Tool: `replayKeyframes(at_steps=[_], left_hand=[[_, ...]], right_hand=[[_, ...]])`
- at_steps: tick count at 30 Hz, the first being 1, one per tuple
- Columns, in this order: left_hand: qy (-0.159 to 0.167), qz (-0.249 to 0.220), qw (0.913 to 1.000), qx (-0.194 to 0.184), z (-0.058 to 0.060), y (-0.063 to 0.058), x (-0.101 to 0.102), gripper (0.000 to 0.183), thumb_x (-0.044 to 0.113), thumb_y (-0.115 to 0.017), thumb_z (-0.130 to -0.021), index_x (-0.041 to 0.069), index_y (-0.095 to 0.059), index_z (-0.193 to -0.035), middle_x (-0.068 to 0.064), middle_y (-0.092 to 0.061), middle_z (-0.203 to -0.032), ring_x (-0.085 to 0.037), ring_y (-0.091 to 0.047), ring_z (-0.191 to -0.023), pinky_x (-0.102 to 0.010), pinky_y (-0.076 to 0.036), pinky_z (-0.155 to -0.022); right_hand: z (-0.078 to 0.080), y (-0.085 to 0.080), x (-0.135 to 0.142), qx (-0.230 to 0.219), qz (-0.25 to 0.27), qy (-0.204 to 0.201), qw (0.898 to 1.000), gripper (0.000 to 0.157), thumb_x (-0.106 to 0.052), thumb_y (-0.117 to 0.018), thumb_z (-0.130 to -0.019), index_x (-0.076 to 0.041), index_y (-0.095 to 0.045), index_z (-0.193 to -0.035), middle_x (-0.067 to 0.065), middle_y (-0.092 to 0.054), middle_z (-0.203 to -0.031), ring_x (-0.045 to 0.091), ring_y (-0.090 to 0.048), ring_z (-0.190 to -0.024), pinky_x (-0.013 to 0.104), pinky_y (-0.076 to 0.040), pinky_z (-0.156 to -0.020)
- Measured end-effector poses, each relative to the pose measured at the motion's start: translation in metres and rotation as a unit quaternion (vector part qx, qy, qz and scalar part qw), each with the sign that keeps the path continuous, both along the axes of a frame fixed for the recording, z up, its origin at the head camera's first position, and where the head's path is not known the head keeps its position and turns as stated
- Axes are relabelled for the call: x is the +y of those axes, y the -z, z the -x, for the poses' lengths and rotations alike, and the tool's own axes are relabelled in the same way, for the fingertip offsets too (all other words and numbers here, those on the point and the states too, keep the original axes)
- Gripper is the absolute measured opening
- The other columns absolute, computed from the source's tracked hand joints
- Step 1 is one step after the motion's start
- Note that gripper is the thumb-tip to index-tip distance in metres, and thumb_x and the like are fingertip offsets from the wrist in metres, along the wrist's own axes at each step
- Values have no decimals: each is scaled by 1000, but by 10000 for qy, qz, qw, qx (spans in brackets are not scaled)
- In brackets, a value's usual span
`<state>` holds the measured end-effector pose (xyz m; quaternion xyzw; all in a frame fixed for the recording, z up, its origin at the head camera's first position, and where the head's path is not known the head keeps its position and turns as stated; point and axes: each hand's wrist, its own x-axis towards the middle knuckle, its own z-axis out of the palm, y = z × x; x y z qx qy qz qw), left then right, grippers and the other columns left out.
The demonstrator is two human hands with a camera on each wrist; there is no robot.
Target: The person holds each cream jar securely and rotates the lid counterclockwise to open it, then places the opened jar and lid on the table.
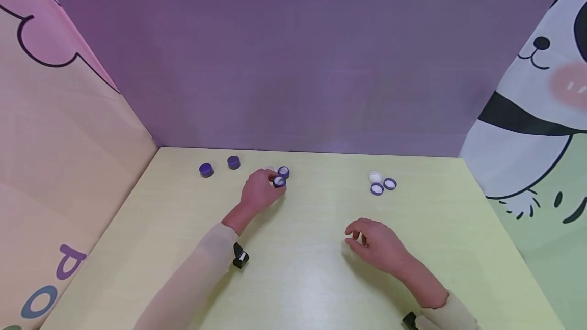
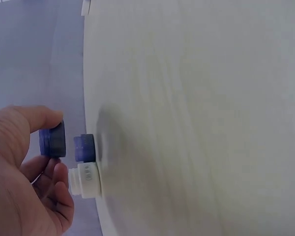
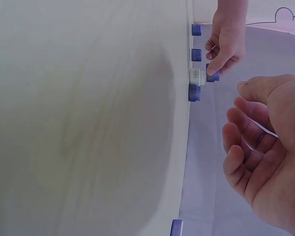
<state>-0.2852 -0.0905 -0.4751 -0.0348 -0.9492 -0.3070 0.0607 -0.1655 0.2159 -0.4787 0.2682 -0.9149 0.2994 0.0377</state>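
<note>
My left hand (image 1: pixel 260 191) pinches a dark blue round cap (image 1: pixel 279 182) between thumb and fingers, above the table at the back left of centre. In the left wrist view the held cap (image 2: pixel 53 141) is clear of the tabletop. Beneath it, a second blue cap (image 2: pixel 85 148) stands on the table beside a white ribbed-neck piece (image 2: pixel 90 180) with small dark markings. The hand partly hides that white piece in the head view. Over the right front of the table hovers my right hand (image 1: pixel 378 246), fingers loosely bent, holding nothing.
Two more blue caps, one (image 1: pixel 206 170) left of the other (image 1: pixel 233 162), sit at the back left. At the back right, a white round piece (image 1: pixel 375 177) lies close to two blue-rimmed rings (image 1: pixel 377 189) with white centres. A purple wall (image 1: pixel 302 65) borders the pale tabletop (image 1: pixel 312 279).
</note>
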Motion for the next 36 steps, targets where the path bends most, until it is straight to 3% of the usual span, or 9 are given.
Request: replayKeyframes(at_steps=[6,14,21,36], left_hand=[[-157,157,9997,-44,4,5,-1,45,31,-81,-78,5,-70,-113,-11,-56,-102,-23,-56,-90,-37,-50,-75],[-64,527,9986,-83,13,10,-3,46,33,-81,-78,6,-70,-113,-12,-54,-106,-23,-55,-90,-37,-51,-79],[61,520,9986,-92,19,12,-3,45,29,-80,-78,4,-69,-113,-12,-53,-107,-24,-56,-95,-39,-50,-85],[77,864,9961,-180,24,15,-5,48,31,-80,-76,8,-70,-117,-11,-53,-106,-25,-55,-95,-42,-50,-81]], right_hand=[[2,4,0,-22,9,-30,10000,10,-15,-73,-86,-15,-69,-95,-13,-59,-84,1,-49,-64,21,-45,-57],[5,7,0,-29,-27,-58,10000,11,-15,-73,-87,-13,-69,-96,-13,-59,-84,1,-49,-64,22,-45,-58],[6,7,2,-40,-3,-76,10000,10,-16,-73,-87,-13,-68,-96,-12,-59,-84,2,-49,-65,22,-46,-58],[3,7,2,-186,39,-57,9998,10,-15,-72,-88,-14,-68,-97,-13,-60,-85,2,-50,-65,22,-46,-59]])
